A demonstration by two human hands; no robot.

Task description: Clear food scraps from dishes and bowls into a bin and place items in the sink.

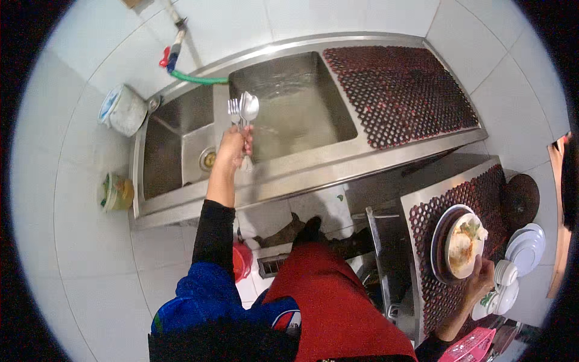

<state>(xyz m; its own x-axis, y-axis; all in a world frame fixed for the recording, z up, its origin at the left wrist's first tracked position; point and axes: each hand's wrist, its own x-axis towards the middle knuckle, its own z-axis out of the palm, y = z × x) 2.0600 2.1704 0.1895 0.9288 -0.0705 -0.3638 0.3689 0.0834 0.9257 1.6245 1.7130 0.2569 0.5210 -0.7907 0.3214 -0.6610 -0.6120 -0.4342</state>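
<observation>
My left hand point(235, 144) is closed round a bunch of metal spoons and a fork point(244, 108), their heads pointing up over the divider between the two sink basins. Water stands in the larger steel basin point(294, 113). At the right, my right hand point(479, 278) grips the edge of a plate with food scraps point(463, 246). That plate is above a stack of larger plates point(438, 253) on the side table's mat; whether it touches them is hard to tell.
A green hose point(199, 80) runs into the large basin. The smaller basin point(194, 135) has a drain. A perforated dark mat point(402, 95) covers the drainboard. White bowls point(505, 273), plates point(527, 249) and a pink basket point(468, 346) stand right. Two containers point(124, 111) point(118, 192) sit left.
</observation>
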